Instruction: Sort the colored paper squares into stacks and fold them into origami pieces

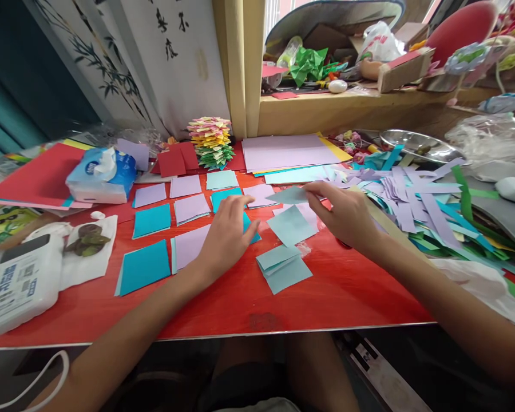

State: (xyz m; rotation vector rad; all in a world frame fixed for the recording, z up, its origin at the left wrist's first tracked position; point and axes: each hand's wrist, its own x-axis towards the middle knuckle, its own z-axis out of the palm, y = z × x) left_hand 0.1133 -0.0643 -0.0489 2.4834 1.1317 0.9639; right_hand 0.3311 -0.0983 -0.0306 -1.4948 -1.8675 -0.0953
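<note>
My right hand [343, 214] pinches a pale blue-green paper square [289, 195] by its right corner, just above the table. Beneath it lie another pale square [292, 225] and, nearer me, a folded pale sheet [285, 274]. My left hand [228, 232] hovers at or rests on the small paper stacks, thumb and fingers apart; whether it touches them I cannot tell. Teal squares [225, 197] show behind that hand, partly covered. To its left stand rows of lilac squares [191, 209] and teal squares [146, 266].
A heap of paper strips [429, 200] spreads on the right by a metal bowl [420, 146]. Large lilac sheets [283, 151] and a folded-paper tower [210, 143] stand at the back. On the left are a tissue pack [103, 174] and a white box [21, 286].
</note>
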